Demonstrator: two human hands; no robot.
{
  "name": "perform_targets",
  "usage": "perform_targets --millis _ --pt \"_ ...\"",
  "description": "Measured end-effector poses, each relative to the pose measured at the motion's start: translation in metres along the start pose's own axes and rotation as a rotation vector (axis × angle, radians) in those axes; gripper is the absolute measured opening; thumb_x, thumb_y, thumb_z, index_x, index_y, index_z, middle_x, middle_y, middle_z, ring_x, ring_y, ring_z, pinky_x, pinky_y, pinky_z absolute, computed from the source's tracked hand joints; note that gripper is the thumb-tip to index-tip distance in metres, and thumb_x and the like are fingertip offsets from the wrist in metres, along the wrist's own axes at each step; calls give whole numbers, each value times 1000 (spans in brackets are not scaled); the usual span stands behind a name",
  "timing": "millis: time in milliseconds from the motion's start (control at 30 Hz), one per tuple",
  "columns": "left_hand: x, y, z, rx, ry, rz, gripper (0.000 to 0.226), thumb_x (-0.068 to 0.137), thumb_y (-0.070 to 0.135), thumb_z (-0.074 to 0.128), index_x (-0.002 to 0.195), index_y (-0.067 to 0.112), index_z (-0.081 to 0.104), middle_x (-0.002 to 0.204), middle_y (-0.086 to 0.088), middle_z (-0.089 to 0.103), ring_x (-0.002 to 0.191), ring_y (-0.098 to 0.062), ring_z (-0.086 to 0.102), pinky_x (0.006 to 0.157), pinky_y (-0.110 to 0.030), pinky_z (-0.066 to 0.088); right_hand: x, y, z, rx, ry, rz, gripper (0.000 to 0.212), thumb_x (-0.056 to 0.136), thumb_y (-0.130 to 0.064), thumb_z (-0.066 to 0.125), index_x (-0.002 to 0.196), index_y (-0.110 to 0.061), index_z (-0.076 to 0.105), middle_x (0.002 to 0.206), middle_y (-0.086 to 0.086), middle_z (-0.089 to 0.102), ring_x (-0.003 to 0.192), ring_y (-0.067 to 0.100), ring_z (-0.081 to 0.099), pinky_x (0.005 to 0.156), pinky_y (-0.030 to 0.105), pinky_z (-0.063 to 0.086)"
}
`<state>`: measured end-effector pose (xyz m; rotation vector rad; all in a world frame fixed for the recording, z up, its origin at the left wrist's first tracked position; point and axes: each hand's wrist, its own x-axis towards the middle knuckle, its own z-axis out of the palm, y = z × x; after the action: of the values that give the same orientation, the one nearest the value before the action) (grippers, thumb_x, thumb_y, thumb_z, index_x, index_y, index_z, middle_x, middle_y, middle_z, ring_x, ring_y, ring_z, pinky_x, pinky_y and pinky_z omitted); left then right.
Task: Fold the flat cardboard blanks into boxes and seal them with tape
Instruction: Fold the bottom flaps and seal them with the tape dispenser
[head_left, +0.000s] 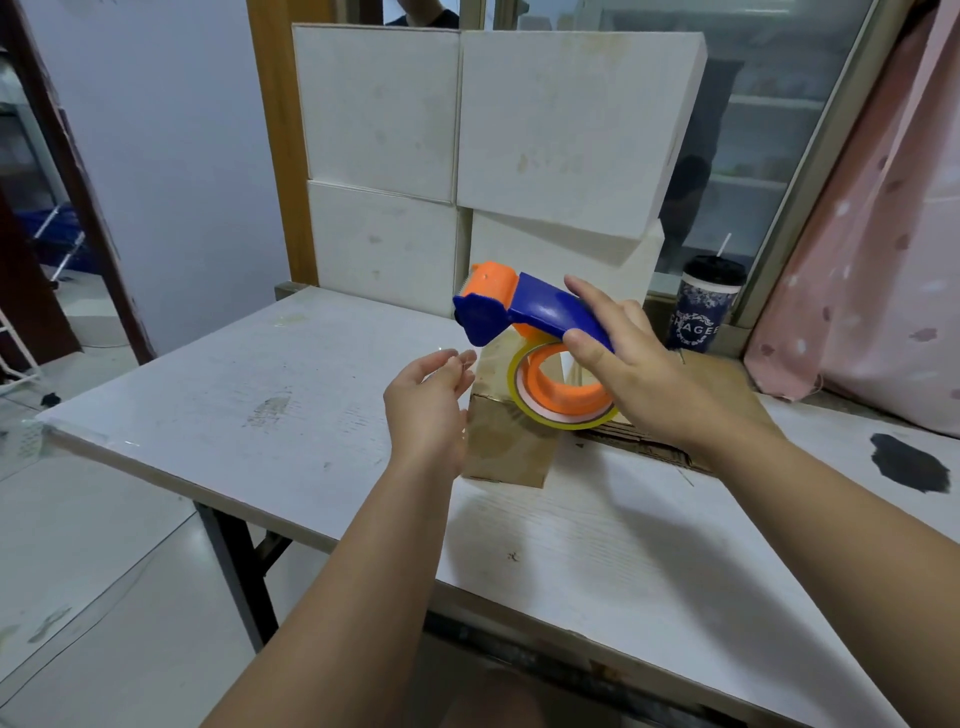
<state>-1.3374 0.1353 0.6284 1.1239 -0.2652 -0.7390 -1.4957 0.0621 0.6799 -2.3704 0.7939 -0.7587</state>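
A small brown cardboard box stands on the white table near its middle. My right hand grips the blue handle of a blue and orange tape dispenser, held just above the box. Its roll of clear tape hangs over the box's top right. My left hand hovers at the box's left side with fingers relaxed, holding nothing. Flat brown cardboard blanks lie on the table behind my right hand, partly hidden.
Several white boxes are stacked against the window at the table's back. A dark drink cup with a straw stands at the back right. A pink curtain hangs on the right. A black patch marks the table.
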Motion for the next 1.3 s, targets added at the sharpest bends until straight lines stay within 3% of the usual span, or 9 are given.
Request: perform_targets --millis 100,200,300,433,533,633,867,1033,1300 --pt "1 -5 -5 -40 17 -37 16 95 12 54 84 21 62 78 8 72 83 -5 67 68 -27 52 -3 0 9 -4 31 -17 80 80 -63 34 151 -33 14 118 -3 34 97 -4 43 78 -6 28" --pt "3 -9 -10 -59 27 -69 14 95 14 56 85 19 64 88 1 72 88 -7 65 80 -31 52 -4 3 11 34 25 -33 79 81 -61 34 151 -30 15 123 -5 33 98 -13 42 78 -5 29" --pt "6 -11 -13 -77 11 -105 12 91 10 60 82 13 66 91 -3 70 88 -10 64 78 -28 53 -3 5 6 95 23 -4 73 82 -61 33 147 -30 23 127 -10 36 94 -25 41 73 -6 30" --pt "10 -14 -13 -50 9 -172 16 84 1 61 69 6 63 79 -8 64 77 -17 65 81 -32 55 -3 10 -1 196 4 35 68 79 -57 46 140 -32 31 118 -11 50 88 -11 53 72 8 45" --pt "11 -17 -15 -43 -2 -186 13 84 0 61 72 3 65 73 -8 70 71 -16 70 77 -31 57 -4 16 -4 318 -1 58 55 75 -51 60 124 -38 41 115 -5 58 94 1 63 79 22 56" --pt "13 -18 -20 -27 -3 -202 11 83 2 60 75 3 66 73 -8 72 73 -18 71 70 -28 57 -6 24 -2 473 -2 93 55 69 -48 69 120 -38 50 112 2 65 99 19 67 81 37 59" --pt "16 -21 -20 23 -7 -153 15 87 6 55 77 5 66 76 -6 73 71 -15 71 65 -26 56 2 27 17 722 86 140 49 70 -38 71 115 -45 53 111 -1 67 106 27 65 82 43 58" --pt "20 -18 -18 45 -8 -165 16 85 2 53 75 3 66 77 -9 72 72 -19 71 65 -28 57 7 30 15 888 105 179 71 73 -24 71 139 -22 45 128 17 58 112 37 60 92 56 51" --pt "31 -15 -21 267 -96 -95 21 84 0 45 70 0 61 63 -5 69 68 -18 70 65 -27 58 12 37 8 884 31 174 78 73 -12 71 145 -18 40 129 17 59 118 44 55 100 60 43"
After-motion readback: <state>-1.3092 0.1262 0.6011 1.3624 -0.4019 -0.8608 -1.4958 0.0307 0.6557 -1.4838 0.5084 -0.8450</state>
